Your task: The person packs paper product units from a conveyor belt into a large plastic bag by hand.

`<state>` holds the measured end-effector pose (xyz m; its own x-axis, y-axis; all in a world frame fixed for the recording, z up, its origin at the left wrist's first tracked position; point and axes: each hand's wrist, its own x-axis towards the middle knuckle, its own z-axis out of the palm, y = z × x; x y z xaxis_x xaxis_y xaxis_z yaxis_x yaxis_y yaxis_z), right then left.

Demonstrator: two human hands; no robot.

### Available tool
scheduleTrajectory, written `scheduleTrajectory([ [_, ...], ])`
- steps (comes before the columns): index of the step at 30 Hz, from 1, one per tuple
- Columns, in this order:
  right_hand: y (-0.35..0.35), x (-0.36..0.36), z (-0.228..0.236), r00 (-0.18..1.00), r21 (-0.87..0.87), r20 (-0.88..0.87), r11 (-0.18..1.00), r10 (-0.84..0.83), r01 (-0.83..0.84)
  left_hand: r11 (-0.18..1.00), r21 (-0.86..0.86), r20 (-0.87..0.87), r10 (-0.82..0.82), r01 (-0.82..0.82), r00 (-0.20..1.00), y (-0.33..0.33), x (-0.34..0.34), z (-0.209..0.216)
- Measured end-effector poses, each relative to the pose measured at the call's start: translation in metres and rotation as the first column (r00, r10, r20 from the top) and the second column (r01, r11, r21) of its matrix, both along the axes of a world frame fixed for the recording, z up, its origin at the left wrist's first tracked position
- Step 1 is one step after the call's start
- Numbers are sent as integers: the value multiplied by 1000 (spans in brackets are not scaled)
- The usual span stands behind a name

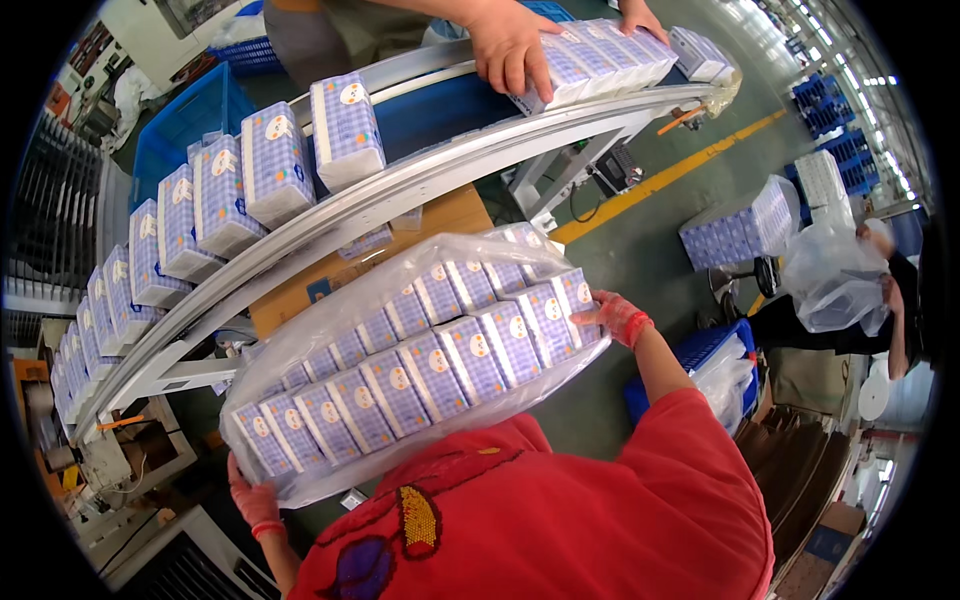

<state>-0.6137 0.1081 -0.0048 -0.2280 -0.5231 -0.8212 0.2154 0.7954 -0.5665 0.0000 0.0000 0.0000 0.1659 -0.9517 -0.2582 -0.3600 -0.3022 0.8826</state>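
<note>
A large clear plastic bag [545,400] lies across in front of me, filled with two rows of tissue packs [432,375] in blue-and-white check. Gloved in thin pinkish material, my left hand [254,497] grips the bag's lower left end; its fingers are partly hidden. At the other end, my right hand [615,319] has its fingers closed against the last pack and the bag's edge. Beyond the bag, a conveyor [440,160] carries more tissue packs [275,165] in a line. A co-worker's hands [512,50] press on a row of packs at the conveyor's far right.
A cardboard box [450,212] sits under the conveyor. Behind it stands a blue crate [195,115]. To the right, another person handles a clear bag [830,275] near a wrapped bundle of packs [740,228] and a blue basket [700,350]. A yellow line [690,160] crosses the floor.
</note>
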Motion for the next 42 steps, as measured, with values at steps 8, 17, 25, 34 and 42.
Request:
scheduleTrajectory([
  [8,-7,19,78,557,222,-759,938,338,-267,956,290,396,-170,53,902,-3,15,29],
  [17,-122,-44,32,588,333,-469,749,659,-573,792,611,-331,233,19,914,-139,60,-26],
  [25,-92,-14,42,302,-456,-885,793,-356,-402,840,-538,690,394,67,607,-89,-46,53],
  [34,-116,16,33,243,479,-413,436,878,-762,517,525,556,-810,676,187,-120,-72,2],
  [42,-128,52,26,246,506,-56,239,968,-828,321,714,352,-933,622,78,-96,-115,30],
])
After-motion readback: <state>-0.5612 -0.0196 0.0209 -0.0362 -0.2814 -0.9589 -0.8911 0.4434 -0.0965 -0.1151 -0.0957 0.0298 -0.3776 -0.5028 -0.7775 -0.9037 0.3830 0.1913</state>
